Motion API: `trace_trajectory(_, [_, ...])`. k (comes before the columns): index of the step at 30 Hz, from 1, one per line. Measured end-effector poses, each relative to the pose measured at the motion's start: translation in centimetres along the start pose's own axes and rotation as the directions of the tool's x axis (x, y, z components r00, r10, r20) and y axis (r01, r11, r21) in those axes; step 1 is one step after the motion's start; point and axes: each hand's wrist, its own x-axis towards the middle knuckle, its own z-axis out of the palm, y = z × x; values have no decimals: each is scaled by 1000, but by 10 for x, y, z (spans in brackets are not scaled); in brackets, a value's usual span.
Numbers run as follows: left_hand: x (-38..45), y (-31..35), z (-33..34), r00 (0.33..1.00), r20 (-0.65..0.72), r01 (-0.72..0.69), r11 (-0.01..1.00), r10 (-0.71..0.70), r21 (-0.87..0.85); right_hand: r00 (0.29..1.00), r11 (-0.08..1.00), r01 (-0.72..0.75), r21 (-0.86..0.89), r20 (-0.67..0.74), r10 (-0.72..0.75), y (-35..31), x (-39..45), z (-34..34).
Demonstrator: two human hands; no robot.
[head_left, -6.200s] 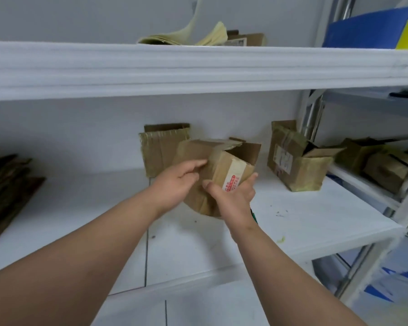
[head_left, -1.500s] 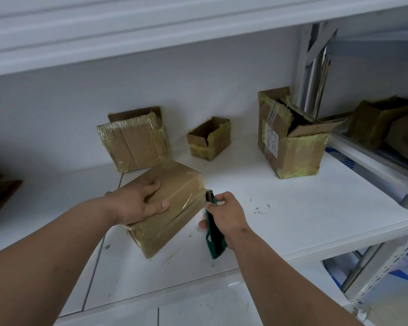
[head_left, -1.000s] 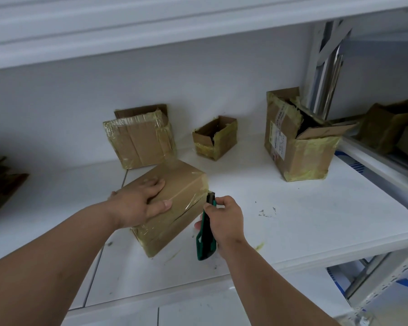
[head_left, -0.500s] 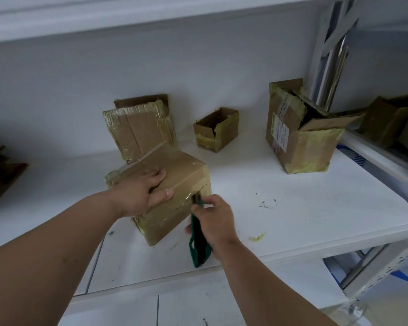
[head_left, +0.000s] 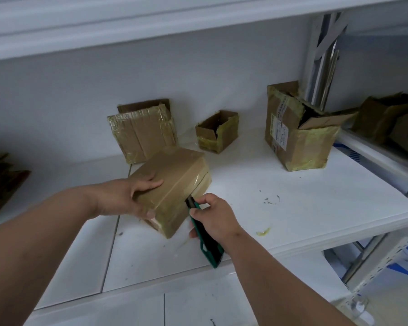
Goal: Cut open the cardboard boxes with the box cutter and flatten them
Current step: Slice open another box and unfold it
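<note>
On the white shelf (head_left: 292, 208) in front of me, my left hand (head_left: 127, 196) grips a taped cardboard box (head_left: 174, 182) that sits tilted near the shelf's front edge, fingers (head_left: 151, 183) curled over its top face and the thumb pressed against its near corner. My right hand (head_left: 216, 217) is clamped around a green box cutter (head_left: 206, 243), its fingers wrapped tight on the handle, with the cutter's dark tip touching the box's right side face just below a taped seam; I cannot tell whether the blade has entered the cardboard. Behind the held box, a flat taped box (head_left: 143, 135) leans upright against the back wall, and just to its right stands a small open box (head_left: 218, 131) with its flaps up. Further right, near the metal upright (head_left: 325, 55) of the shelving, a larger open box (head_left: 297, 137) with a printed label on its side stands with one flap folded outward. More cardboard boxes (head_left: 391, 123) lie on the neighbouring shelf at the far right, and a dark stack of flattened cardboard (head_left: 0, 182) rests at the left edge. A scrap of yellowish tape (head_left: 263, 231) and a few small dark flecks lie on the shelf to the right of my right hand.
</note>
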Motion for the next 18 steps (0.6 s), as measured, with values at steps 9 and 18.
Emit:
trace_trajectory(9, [11,0,16,979,-196,-19,985,53,170,992,996,-63,64,116,55,14,-23,10])
trace_trajectory(18, [25,23,33,910,-416,165,910,9,380,998,986,-54,156,28,51,24,-34,4])
